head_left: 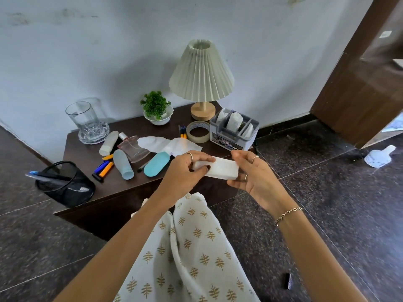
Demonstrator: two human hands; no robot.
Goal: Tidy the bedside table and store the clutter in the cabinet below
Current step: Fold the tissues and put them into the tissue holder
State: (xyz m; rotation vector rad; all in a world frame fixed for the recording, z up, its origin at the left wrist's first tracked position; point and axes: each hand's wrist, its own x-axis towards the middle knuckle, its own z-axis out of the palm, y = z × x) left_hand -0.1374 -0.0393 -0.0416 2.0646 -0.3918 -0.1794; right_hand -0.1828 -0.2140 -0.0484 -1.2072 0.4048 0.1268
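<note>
While both hands, left hand (185,168) and right hand (254,173), pinch the folded white tissue (220,168) by its ends above the bench (87,153) edge, a loose fold could spring open and slip floorward.

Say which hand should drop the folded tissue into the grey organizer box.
Right. The right hand grips the folded tissue at the end just in front of the grey organizer box; the left hand is farther away.
</note>
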